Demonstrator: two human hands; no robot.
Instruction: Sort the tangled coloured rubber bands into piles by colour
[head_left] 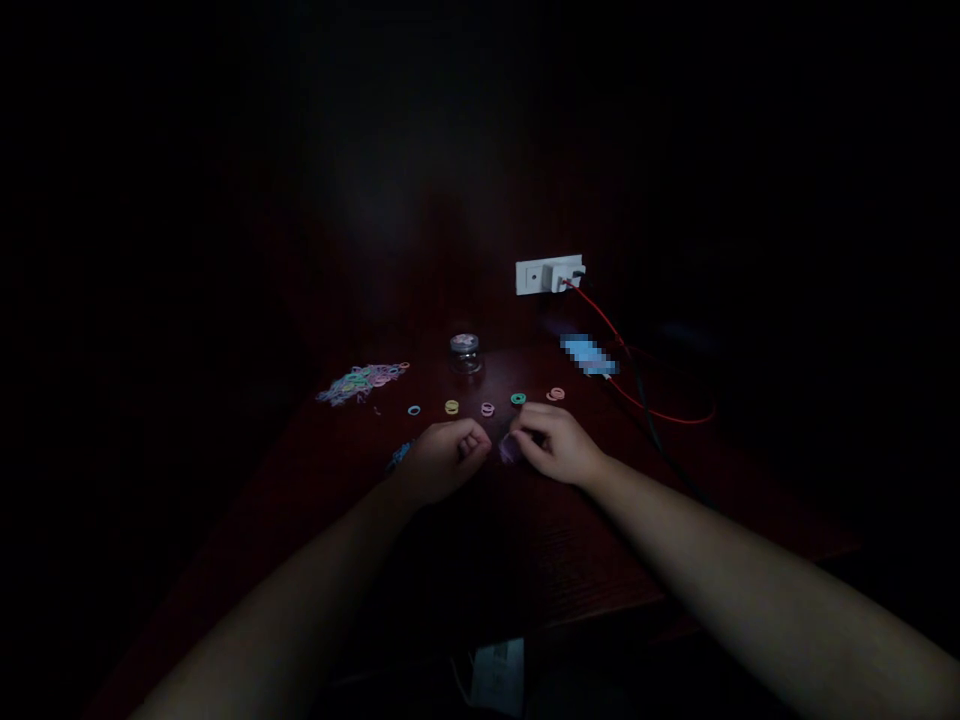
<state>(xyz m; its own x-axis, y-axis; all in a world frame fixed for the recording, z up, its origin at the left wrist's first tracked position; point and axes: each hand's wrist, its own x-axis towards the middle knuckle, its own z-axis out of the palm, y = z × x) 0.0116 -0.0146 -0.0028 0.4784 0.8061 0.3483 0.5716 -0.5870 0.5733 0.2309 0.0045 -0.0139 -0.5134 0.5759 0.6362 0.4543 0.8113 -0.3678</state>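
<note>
My left hand point(448, 460) is closed in a pinch above the dark red table; what its fingertips hold, if anything, is too small to make out. Facing it, my right hand point(559, 445) is also pinched, its fingertips at a small purple bunch of elastic bands point(508, 449). Whether it grips one is unclear. Beyond my hands runs a row of small elastic bands: blue point(414, 410), yellow point(451, 407), pink point(487, 409), green point(518, 399) and peach point(556, 394). A bunch of blue bands point(401, 455) is partly hidden behind my left hand.
A mixed pile of coloured bands point(364, 383) lies at the left. Behind the row stands a small lidded jar point(465, 352). A blurred bright phone-like object point(589, 354) lies right, near a red cable point(667, 418) running from a wall socket point(532, 277). The surroundings are very dark.
</note>
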